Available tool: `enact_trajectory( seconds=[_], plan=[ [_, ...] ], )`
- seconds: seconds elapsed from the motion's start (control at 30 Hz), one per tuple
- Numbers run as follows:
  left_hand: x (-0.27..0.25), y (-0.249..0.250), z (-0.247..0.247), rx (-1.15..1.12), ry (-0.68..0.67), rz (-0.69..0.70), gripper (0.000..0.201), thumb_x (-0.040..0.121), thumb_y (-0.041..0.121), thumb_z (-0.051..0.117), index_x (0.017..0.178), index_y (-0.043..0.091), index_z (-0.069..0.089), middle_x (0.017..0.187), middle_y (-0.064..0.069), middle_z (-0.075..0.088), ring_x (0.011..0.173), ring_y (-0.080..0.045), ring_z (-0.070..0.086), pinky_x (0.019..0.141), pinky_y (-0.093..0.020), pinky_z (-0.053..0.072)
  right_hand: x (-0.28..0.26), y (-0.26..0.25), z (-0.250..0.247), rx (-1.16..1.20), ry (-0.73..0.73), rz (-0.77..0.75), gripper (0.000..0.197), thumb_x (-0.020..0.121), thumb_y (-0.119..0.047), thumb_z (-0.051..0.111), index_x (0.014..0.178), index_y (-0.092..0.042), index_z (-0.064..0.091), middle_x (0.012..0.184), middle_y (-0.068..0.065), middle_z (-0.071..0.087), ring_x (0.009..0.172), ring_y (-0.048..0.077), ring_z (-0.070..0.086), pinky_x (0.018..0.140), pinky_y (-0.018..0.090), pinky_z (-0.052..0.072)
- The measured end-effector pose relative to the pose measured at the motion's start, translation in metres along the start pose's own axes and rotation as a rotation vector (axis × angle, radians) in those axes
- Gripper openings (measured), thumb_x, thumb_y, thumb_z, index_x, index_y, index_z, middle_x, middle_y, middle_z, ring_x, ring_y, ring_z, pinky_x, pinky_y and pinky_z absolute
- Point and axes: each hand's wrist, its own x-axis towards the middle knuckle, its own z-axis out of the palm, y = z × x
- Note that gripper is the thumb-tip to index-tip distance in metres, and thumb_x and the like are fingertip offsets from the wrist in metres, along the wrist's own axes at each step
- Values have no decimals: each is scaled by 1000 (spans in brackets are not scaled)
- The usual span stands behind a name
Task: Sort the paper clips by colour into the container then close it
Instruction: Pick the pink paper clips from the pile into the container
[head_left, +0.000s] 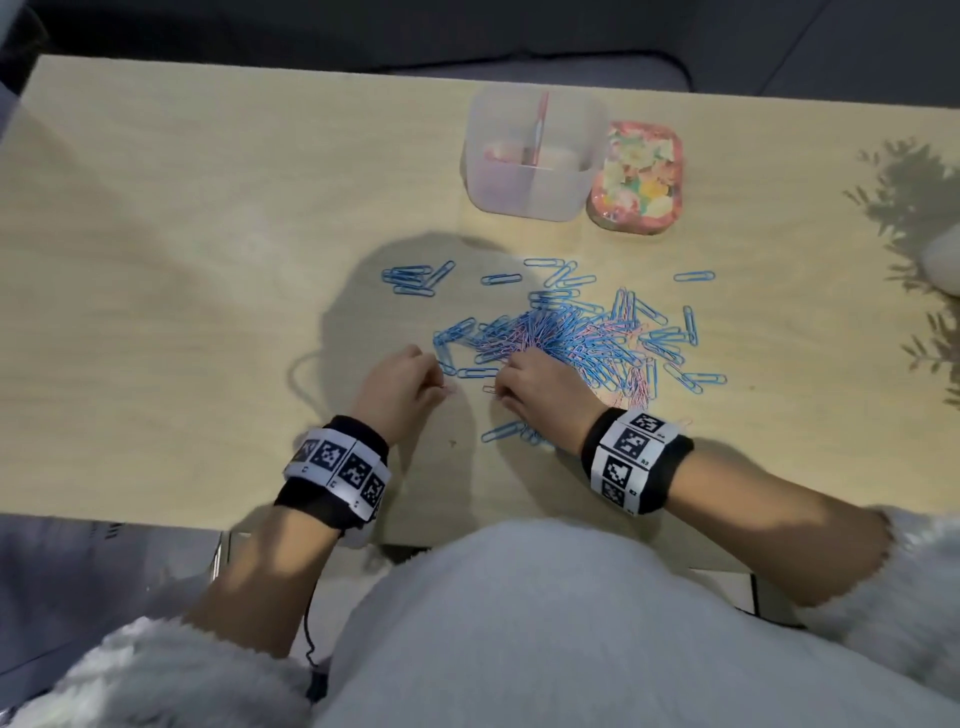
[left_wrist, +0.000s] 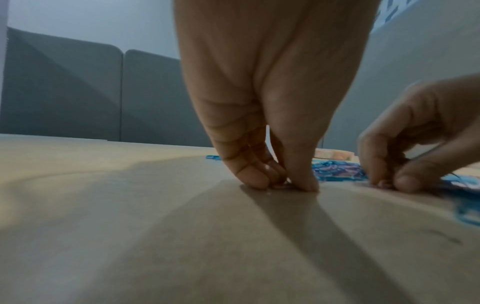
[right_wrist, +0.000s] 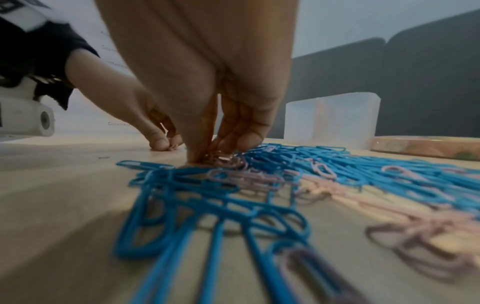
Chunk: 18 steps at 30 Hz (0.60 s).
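A pile of blue and pink paper clips (head_left: 571, 338) lies mid-table, with blue strays around it. Behind it stands a translucent container (head_left: 530, 197) with a centre divider and some pink clips inside. Its floral lid (head_left: 636, 176) lies flat to the container's right. My left hand (head_left: 441, 384) is at the pile's near-left edge, fingertips down on the table (left_wrist: 283, 185), pinching a pink clip (right_wrist: 172, 146). My right hand (head_left: 501, 387) is just to its right, thumb and fingers pinched on pink clips (right_wrist: 223, 159) at the pile's near edge.
A white object (head_left: 943, 260) and leafy shadows sit at the table's right edge. The wooden table (head_left: 182, 286) stretches bare to the left. Its front edge runs close to my body. Grey cushions (left_wrist: 78, 92) stand beyond the far edge.
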Motion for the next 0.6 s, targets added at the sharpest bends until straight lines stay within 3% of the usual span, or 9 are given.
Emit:
enact_trajectory(
  seconds=[0.07,0.13,0.17,0.27,0.3,0.37,0.43,0.53,0.6],
  plan=[
    [-3,1,2,19,21,38,16,84,14,60,91,-1,61,99,-20,58,92,-33,56,78,-39,42,-1,-2,2,-53,60,-9,8,78,-7,66,85,-4,64,87,14,64,83,31,61,67,33,48],
    [-5,2,5,22,38,56,17,86,14,59,92,-2,60,99,-21,58,93,-35,56,78,-42,43,-1,-3,2,-150,-17,-16,14,86,-3,55,98,-1,61,100,17,62,95,33,57,79,38,44],
    [-5,2,6,15,45,42,18,86,14,59,94,-2,59,100,-22,58,94,-35,56,79,-42,43,-1,-4,1,-179,-25,-16,15,82,0,57,97,-1,61,99,17,62,93,32,57,78,38,44],
    [-2,4,8,16,70,-40,18,86,15,58,95,0,58,100,-19,60,95,-34,55,79,-40,40,-2,-4,-7,-173,-71,23,31,41,-4,82,62,-12,61,61,4,61,54,20,59,48,24,43],
    [-1,4,8,21,76,-56,16,85,14,58,94,1,59,100,-19,61,97,-34,55,79,-39,39,0,-1,-5,-172,-7,20,30,42,-5,83,61,-12,61,60,4,61,54,20,59,48,24,43],
    [2,5,9,45,65,-80,14,85,12,56,93,1,60,102,-19,62,98,-34,55,79,-38,39,2,10,-6,49,41,37,11,71,-3,67,81,-5,64,83,13,65,78,28,62,67,30,46],
    [4,6,11,106,44,-84,14,87,12,54,95,1,58,106,-19,59,99,-35,54,82,-40,40,-1,24,-14,412,123,220,17,83,-1,52,95,-3,64,95,12,65,90,25,60,77,24,42],
    [5,9,15,240,19,-37,19,91,17,49,102,2,56,113,-17,51,103,-34,49,87,-39,41,-7,42,-24,929,275,431,14,85,5,51,86,-3,63,71,6,57,58,0,58,53,7,38],
    [5,12,15,285,-2,26,18,92,16,47,103,3,55,112,-17,53,104,-33,48,87,-39,40,-10,49,-26,1229,294,579,25,87,6,42,77,-12,55,66,6,51,48,1,58,42,13,38]
  ],
)
